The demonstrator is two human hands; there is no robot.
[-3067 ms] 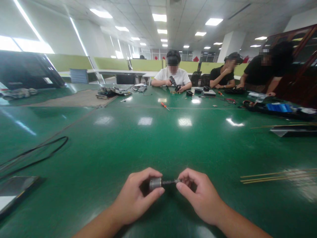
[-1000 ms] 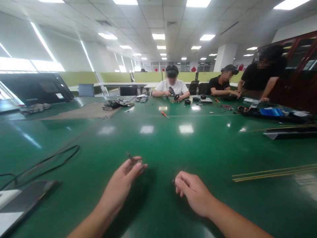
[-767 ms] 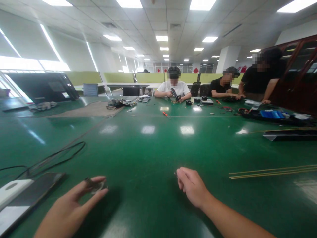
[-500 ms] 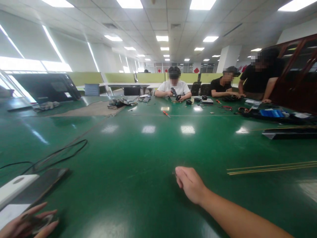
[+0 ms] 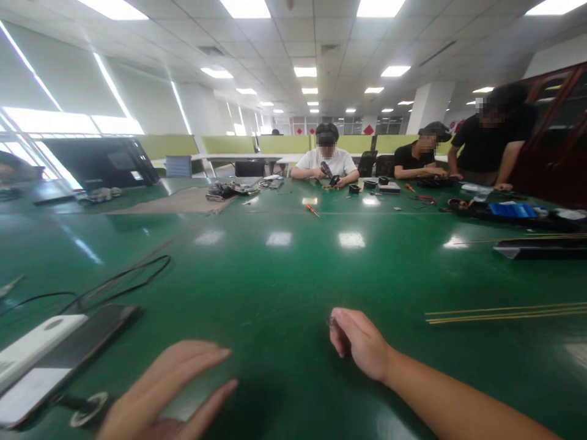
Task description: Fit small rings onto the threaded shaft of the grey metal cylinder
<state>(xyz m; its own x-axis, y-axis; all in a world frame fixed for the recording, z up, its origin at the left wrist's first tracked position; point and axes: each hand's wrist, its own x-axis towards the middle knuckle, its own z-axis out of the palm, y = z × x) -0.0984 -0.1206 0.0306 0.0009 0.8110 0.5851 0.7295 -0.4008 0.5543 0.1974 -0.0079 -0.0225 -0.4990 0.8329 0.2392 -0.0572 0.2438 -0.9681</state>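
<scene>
My left hand [image 5: 177, 385] is in the lower left above the table, smeared a little by motion. Its thumb and fingers are apart with nothing between them. Just left of it lies a metal cylinder with a pale ring and a dark shaft [image 5: 89, 409], like a hole saw, partly hidden by the hand. My right hand [image 5: 360, 342] is closed near the middle of the green table [image 5: 275, 287]. A small dark metal piece peeks out at its fingertips, too small to name; the rest is hidden by the fingers.
At left lie a dark flat panel [image 5: 107, 324], a white device [image 5: 39, 342] and a black cable [image 5: 156, 272]. Thin brass-coloured rods [image 5: 504, 315] lie at right. An orange screwdriver [image 5: 312, 210] lies farther back. Across the table a person [image 5: 326, 159] holds a power tool; two others are at right.
My left hand carried the metal cylinder to the lower left, let it go there and came back rightward with fingers apart. My right hand stayed closed near the same spot.
</scene>
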